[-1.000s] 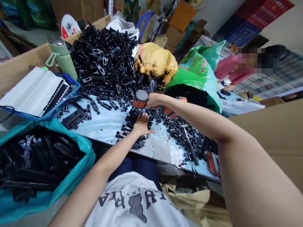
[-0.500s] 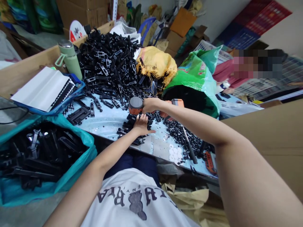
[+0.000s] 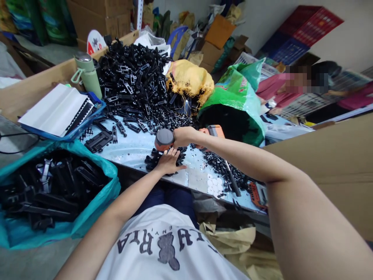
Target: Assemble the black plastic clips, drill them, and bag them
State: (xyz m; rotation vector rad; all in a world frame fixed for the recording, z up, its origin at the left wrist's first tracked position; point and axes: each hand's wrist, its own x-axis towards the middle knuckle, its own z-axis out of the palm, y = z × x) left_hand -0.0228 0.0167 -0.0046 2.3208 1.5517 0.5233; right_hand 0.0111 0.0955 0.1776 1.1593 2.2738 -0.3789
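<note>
Where the work is going on: centre of the frame, over a cluster of black parts (image 3: 150,160) near the front edge of the blue-topped table (image 3: 131,149).
Right hand (image 3: 184,137): fingers curled tightly round an orange power tool (image 3: 164,139), whose round grey end shows just above the left fingertips.
Left hand (image 3: 168,161): palm down on the cluster, fingers extended and a little apart, thumb stretched to the right; it seems to steady the parts rather than grip one.
Cluster progress: probably partway through, since tool and hand are both at it; how many pieces are finished cannot be told, as the left hand covers much of them and the tool's working tip is hidden.
Large black heap (image 3: 134,81): upper left of centre, many loose pieces, apparently a big stock not yet worked.
Small loose pieces (image 3: 215,165): right of centre, strewn near the hammer (image 3: 232,179), likely supply for many more.
Teal bag (image 3: 112,165): lower left, holding longer black pieces (image 3: 43,202); whether these are done or waiting cannot be told.
</note>
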